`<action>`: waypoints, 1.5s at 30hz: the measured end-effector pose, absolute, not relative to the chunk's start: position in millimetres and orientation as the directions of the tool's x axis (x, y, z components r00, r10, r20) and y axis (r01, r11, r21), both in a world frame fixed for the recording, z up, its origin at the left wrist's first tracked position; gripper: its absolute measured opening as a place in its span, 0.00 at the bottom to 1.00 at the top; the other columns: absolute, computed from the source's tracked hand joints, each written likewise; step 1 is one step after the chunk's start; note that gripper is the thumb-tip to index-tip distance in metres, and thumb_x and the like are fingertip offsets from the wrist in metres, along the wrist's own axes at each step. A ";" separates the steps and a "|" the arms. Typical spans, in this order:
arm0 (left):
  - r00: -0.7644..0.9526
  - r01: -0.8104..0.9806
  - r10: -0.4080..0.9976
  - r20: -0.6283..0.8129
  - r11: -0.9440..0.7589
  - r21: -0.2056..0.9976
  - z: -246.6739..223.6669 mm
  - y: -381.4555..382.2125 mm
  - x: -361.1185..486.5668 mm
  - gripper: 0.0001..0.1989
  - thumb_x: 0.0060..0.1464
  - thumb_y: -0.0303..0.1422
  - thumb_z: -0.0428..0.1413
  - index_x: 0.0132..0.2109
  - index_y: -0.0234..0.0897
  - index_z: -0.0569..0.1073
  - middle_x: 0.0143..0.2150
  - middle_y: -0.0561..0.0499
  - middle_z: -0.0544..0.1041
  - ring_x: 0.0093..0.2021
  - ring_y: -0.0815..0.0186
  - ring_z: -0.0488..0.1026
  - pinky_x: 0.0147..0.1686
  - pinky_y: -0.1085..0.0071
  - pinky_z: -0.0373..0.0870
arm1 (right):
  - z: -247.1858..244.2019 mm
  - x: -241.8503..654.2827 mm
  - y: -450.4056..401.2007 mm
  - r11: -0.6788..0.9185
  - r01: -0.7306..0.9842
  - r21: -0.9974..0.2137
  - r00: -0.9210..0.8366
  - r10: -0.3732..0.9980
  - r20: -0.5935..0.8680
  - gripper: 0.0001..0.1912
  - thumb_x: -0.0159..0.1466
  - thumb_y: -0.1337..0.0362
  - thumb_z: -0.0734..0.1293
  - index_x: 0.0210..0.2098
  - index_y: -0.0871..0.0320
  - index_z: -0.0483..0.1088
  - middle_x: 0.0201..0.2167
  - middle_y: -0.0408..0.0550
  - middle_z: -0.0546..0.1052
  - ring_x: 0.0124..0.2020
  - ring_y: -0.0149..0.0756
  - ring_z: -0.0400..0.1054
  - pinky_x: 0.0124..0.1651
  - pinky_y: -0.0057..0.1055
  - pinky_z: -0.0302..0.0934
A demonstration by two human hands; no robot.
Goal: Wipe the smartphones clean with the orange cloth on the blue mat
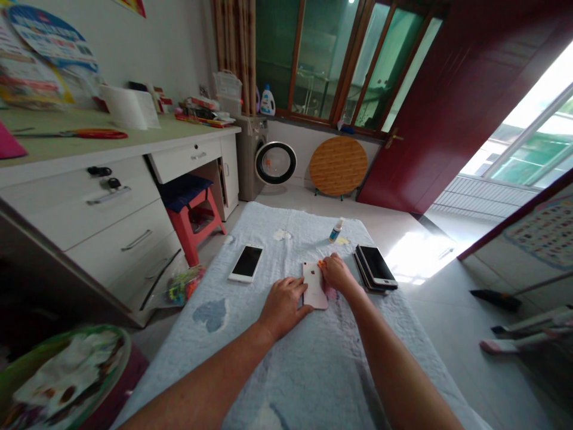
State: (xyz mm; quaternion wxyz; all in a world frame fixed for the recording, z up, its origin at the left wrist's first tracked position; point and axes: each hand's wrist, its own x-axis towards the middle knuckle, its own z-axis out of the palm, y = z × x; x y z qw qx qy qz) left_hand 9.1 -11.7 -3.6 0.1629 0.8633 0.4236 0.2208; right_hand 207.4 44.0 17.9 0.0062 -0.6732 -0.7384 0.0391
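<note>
A pale pink smartphone (pixel 316 294) lies back side up on the cloth-covered table, its camera end pointing away from me. My left hand (pixel 283 304) steadies it from the left, fingers on the long edge and thumb at the near corner. At its far right corner my right hand (pixel 336 273) pinches a small orange cloth (pixel 321 263) against the back; most of the cloth is hidden by the fingers. A white smartphone (pixel 247 264) with a dark screen lies to the left. On the right is a stack of phones (pixel 376 267). Beyond my right hand stands a small spray bottle (pixel 335 230).
A light blue patterned cloth (pixel 215 358) covers the table. At lower left stands a full waste bin (pixel 128 352). A red stool (pixel 192 221) is tucked by the white desk (pixel 107 203). Behind are a washing machine (pixel 250 155) with its door open and a round wooden tabletop (pixel 338 166).
</note>
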 end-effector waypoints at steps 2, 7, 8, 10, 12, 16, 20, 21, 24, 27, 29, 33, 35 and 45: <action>0.541 0.663 0.804 0.247 -0.588 0.464 -5.1 -11.3 9.1 0.23 0.51 0.42 0.61 0.53 0.41 0.72 0.59 0.47 0.71 0.58 0.54 0.65 0.57 0.57 0.59 | 16.6 205.0 32.6 0.046 0.996 -0.078 -0.049 0.998 -0.035 0.16 0.67 0.66 0.56 0.36 0.65 0.73 0.36 0.58 0.75 0.39 0.37 0.68 0.42 0.29 0.56; 0.543 0.664 0.800 0.255 -0.595 0.453 -6.8 -11.0 9.2 0.24 0.51 0.43 0.61 0.53 0.40 0.72 0.59 0.46 0.71 0.58 0.54 0.65 0.57 0.57 0.60 | 18.4 200.0 -7.8 -0.002 0.983 -0.183 -0.007 0.999 -0.050 0.17 0.69 0.62 0.55 0.32 0.61 0.72 0.37 0.54 0.72 0.33 0.31 0.67 0.37 0.26 0.56; 0.545 0.664 0.798 0.257 -0.598 0.450 -6.7 -11.1 9.3 0.24 0.51 0.43 0.61 0.53 0.40 0.72 0.59 0.46 0.71 0.58 0.54 0.65 0.57 0.57 0.60 | 19.6 199.7 -16.0 0.000 0.980 -0.198 -0.012 0.998 -0.061 0.17 0.69 0.62 0.55 0.31 0.61 0.72 0.37 0.53 0.72 0.32 0.31 0.66 0.36 0.26 0.56; 0.547 0.662 0.794 0.265 -0.604 0.443 -6.7 -11.4 9.4 0.23 0.50 0.42 0.61 0.52 0.39 0.72 0.58 0.46 0.71 0.57 0.54 0.66 0.57 0.57 0.61 | 22.9 199.7 -30.8 0.019 0.975 -0.220 -0.036 0.997 -0.075 0.17 0.69 0.63 0.55 0.31 0.60 0.71 0.37 0.52 0.72 0.32 0.30 0.66 0.36 0.26 0.55; 0.550 0.659 0.789 0.274 -0.612 0.438 -6.8 -11.5 9.5 0.23 0.51 0.41 0.61 0.52 0.39 0.72 0.58 0.46 0.72 0.57 0.54 0.66 0.56 0.57 0.61 | 27.3 199.7 -42.8 0.057 0.971 -0.233 -0.078 0.994 -0.082 0.16 0.68 0.64 0.55 0.30 0.59 0.70 0.35 0.51 0.71 0.32 0.30 0.65 0.36 0.26 0.55; 0.553 0.656 0.783 0.284 -0.620 0.430 -7.9 -10.6 9.8 0.22 0.52 0.41 0.61 0.52 0.38 0.72 0.58 0.46 0.72 0.56 0.54 0.66 0.56 0.57 0.61 | 33.8 194.4 -55.3 0.119 0.946 -0.303 -0.145 0.987 -0.064 0.12 0.67 0.63 0.59 0.31 0.60 0.70 0.35 0.49 0.70 0.32 0.30 0.64 0.35 0.25 0.54; 0.551 0.654 0.783 0.288 -0.620 0.434 -9.5 -9.6 9.7 0.21 0.53 0.44 0.59 0.51 0.39 0.72 0.57 0.45 0.72 0.56 0.54 0.67 0.55 0.57 0.62 | 27.1 186.0 -48.7 0.179 0.901 -0.396 -0.190 0.982 0.012 0.08 0.66 0.64 0.62 0.33 0.59 0.70 0.35 0.46 0.68 0.33 0.29 0.64 0.36 0.24 0.53; 0.552 0.651 0.782 0.288 -0.620 0.437 -9.9 -9.5 9.5 0.21 0.53 0.44 0.59 0.50 0.39 0.72 0.57 0.46 0.72 0.56 0.54 0.67 0.55 0.57 0.62 | 23.9 185.5 -43.9 0.185 0.899 -0.396 -0.190 0.981 0.025 0.08 0.65 0.64 0.62 0.32 0.59 0.71 0.34 0.45 0.68 0.33 0.29 0.63 0.36 0.24 0.53; 0.562 0.643 0.779 0.278 -0.623 0.445 -10.4 -9.3 8.8 0.22 0.52 0.42 0.60 0.52 0.40 0.71 0.57 0.47 0.72 0.57 0.55 0.66 0.56 0.57 0.60 | 16.5 189.0 -23.9 0.165 0.909 -0.382 -0.152 0.986 0.065 0.10 0.65 0.64 0.63 0.30 0.59 0.72 0.33 0.45 0.67 0.32 0.28 0.62 0.35 0.24 0.53; 0.569 0.645 0.781 0.258 -0.618 0.449 -9.1 -9.5 8.0 0.24 0.51 0.42 0.61 0.54 0.40 0.70 0.59 0.46 0.70 0.58 0.54 0.64 0.57 0.57 0.59 | 15.0 195.2 0.6 0.113 0.923 -0.368 -0.080 0.991 0.105 0.10 0.65 0.66 0.62 0.31 0.59 0.74 0.33 0.46 0.67 0.33 0.29 0.62 0.36 0.23 0.53; 0.571 0.647 0.782 0.250 -0.616 0.450 -7.4 -9.8 7.6 0.24 0.51 0.42 0.61 0.54 0.40 0.70 0.59 0.46 0.70 0.58 0.54 0.64 0.57 0.57 0.58 | 15.5 196.8 16.3 0.082 0.934 -0.348 -0.043 0.992 0.117 0.11 0.65 0.66 0.62 0.31 0.60 0.74 0.33 0.47 0.68 0.33 0.30 0.62 0.37 0.24 0.54; 0.576 0.644 0.779 0.246 -0.619 0.450 -3.6 -10.4 7.5 0.22 0.52 0.41 0.61 0.53 0.40 0.72 0.58 0.46 0.70 0.56 0.54 0.65 0.56 0.57 0.59 | 11.7 189.7 39.7 0.042 0.942 -0.334 0.007 0.989 0.145 0.11 0.63 0.68 0.61 0.31 0.60 0.76 0.34 0.50 0.70 0.34 0.32 0.62 0.38 0.26 0.54; 0.576 0.648 0.781 0.240 -0.615 0.449 -2.2 -10.7 7.7 0.22 0.51 0.41 0.61 0.52 0.40 0.72 0.59 0.46 0.70 0.55 0.54 0.65 0.56 0.57 0.59 | 7.5 182.8 45.8 0.046 0.945 -0.323 0.011 0.985 0.171 0.12 0.64 0.67 0.61 0.30 0.60 0.76 0.33 0.49 0.70 0.35 0.33 0.61 0.39 0.27 0.53; 0.571 0.636 0.777 0.265 -0.623 0.454 -0.6 -12.5 7.7 0.25 0.52 0.42 0.61 0.56 0.44 0.69 0.55 0.48 0.71 0.54 0.56 0.67 0.54 0.59 0.61 | 3.6 173.7 18.8 0.280 0.904 -0.322 -0.208 0.948 0.240 0.12 0.65 0.65 0.62 0.32 0.57 0.77 0.33 0.47 0.68 0.34 0.31 0.61 0.39 0.26 0.54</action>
